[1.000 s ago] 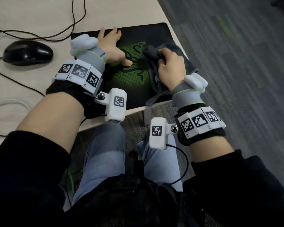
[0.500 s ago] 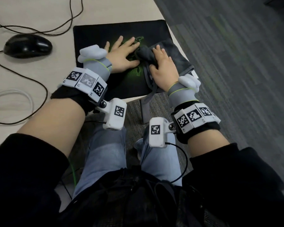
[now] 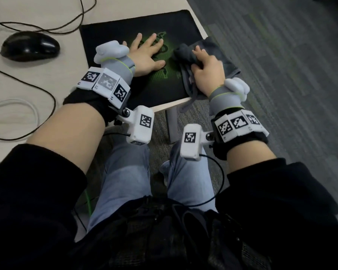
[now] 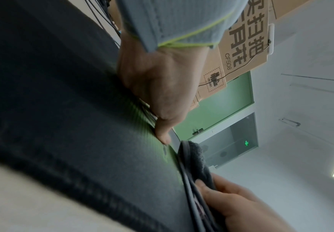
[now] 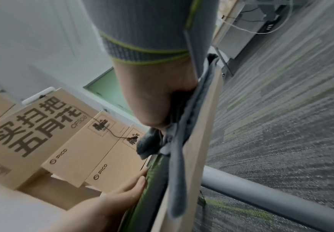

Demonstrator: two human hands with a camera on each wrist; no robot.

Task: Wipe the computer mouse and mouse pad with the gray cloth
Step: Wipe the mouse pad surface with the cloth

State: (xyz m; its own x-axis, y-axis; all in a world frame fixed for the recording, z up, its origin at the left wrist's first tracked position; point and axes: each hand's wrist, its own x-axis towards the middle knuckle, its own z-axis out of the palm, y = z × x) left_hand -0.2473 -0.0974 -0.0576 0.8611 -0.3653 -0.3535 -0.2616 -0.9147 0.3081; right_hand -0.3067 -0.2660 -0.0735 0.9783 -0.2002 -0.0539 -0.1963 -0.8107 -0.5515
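A black mouse pad (image 3: 113,30) with a green logo lies at the table's right front corner. My left hand (image 3: 146,53) presses flat on its middle, fingers spread. My right hand (image 3: 205,69) grips the bunched gray cloth (image 3: 183,53) on the pad's right side; part of the cloth hangs over the table edge. The black computer mouse (image 3: 29,45) sits apart on the table, left of the pad. In the left wrist view my left hand (image 4: 158,94) lies against the mouse pad (image 4: 72,125) beside the cloth (image 4: 193,158). In the right wrist view my right hand (image 5: 154,97) clutches the cloth (image 5: 180,141).
The mouse's black cable (image 3: 37,28) loops across the beige table (image 3: 27,106), and a white cable (image 3: 12,110) lies at the left. The table's right edge drops to gray carpet (image 3: 281,55). Cardboard boxes (image 5: 42,133) stand beyond the table.
My right hand with the cloth has slid right and toward the pad's near edge. My left hand stays flat on the pad, now a little apart from the cloth.
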